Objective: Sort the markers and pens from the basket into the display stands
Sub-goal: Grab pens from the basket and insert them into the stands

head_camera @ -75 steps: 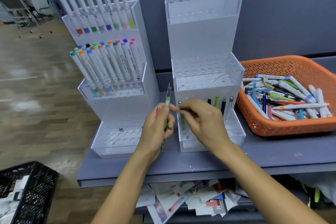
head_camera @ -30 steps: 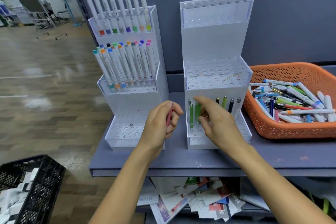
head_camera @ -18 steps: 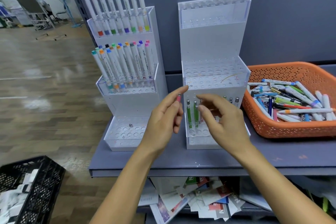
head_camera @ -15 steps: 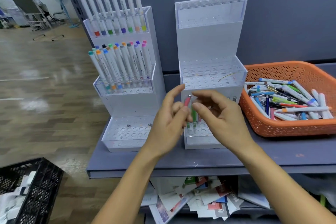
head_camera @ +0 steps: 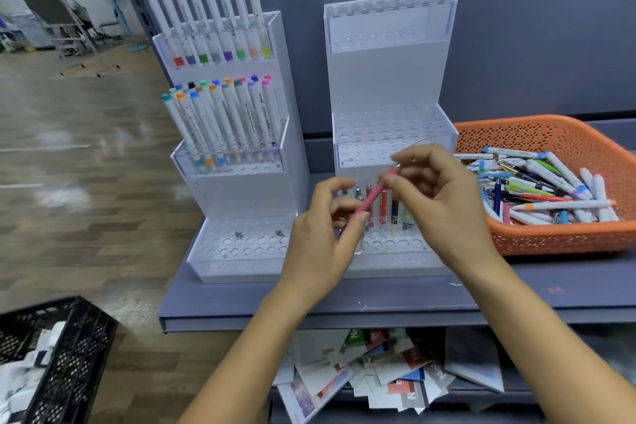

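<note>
A pink pen [head_camera: 373,194] is tilted in front of the right display stand [head_camera: 385,76]. My left hand [head_camera: 327,234] pinches its lower end and my right hand [head_camera: 437,196] pinches its upper end. Behind the hands, several pens [head_camera: 383,205] stand in the lowest tier of the right stand. The left display stand [head_camera: 285,155] carries two rows of white markers [head_camera: 220,120]. An orange basket [head_camera: 557,237] at the right contains several loose markers and pens [head_camera: 537,189].
Both stands and the basket sit on a grey shelf [head_camera: 378,303] against a dark wall. Papers [head_camera: 371,375] lie on a lower shelf. A black crate [head_camera: 58,354] stands on the wooden floor at lower left.
Both hands have come together on the pink pen in front of the right stand. My right hand now grips the pen's upper end, and the pen leans to the right.
</note>
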`<state>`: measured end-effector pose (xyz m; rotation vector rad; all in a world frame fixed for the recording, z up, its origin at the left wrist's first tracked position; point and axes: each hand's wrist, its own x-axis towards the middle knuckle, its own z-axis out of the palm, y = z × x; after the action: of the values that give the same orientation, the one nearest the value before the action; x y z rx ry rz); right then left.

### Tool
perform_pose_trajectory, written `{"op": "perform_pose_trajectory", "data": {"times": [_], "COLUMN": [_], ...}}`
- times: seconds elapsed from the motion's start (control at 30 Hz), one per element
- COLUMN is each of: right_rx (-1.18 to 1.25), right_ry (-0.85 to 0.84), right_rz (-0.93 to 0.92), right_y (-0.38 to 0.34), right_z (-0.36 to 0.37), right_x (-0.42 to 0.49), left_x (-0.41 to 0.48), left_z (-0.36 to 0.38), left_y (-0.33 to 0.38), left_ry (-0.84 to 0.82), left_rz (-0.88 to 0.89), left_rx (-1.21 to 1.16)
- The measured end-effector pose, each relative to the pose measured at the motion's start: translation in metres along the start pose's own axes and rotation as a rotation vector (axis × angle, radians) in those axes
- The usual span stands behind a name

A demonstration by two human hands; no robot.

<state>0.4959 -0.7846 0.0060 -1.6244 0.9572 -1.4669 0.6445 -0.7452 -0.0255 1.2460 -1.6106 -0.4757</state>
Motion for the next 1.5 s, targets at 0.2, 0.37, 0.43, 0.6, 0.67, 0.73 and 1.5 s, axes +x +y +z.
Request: {"op": "perform_pose_trajectory", "data": {"times": [0.2, 0.37, 0.43, 0.6, 0.67, 0.73, 1.5], "right_rx": [-0.323, -0.477, -0.519, -0.585, -0.618, -0.658, -0.164], "right_ry": [0.078, 0.035, 0.022, -0.029, -0.05, -0.085, 0.222], "right_rz": [-0.284, -0.367, -0.381, -0.347, -0.327, -0.311, 0.351], "right_y": [0.009, 0.02, 0.024, 0.039, 0.048, 0.057, 0.005], "right_z": [-0.01, -0.005, -0.003, 0.002, 0.003, 0.005, -0.03], "right_x": [0.009, 0.011, 0.01, 0.007, 0.004, 0.0, -0.137], "left_x": [-0.011, -0.017, -0.02, -0.024, -0.027, -0.03, -0.106], "left_z": [-0.015, -0.016, -0.014, -0.016, -0.018, -0.021, -0.031], "left_y": [-0.037, -0.044, -0.043, -0.048, -0.05, -0.05, 0.006], "left_ry": [0.052, -0.03, -0.092, -0.125, -0.117, -0.118, 0.058], "left_rz": [0.117, 0.086, 0.089, 0.055, 0.026, 0.007, -0.365], "left_rx": [0.542, 0.626, 0.646, 0.728, 0.729, 0.726, 0.096]}}
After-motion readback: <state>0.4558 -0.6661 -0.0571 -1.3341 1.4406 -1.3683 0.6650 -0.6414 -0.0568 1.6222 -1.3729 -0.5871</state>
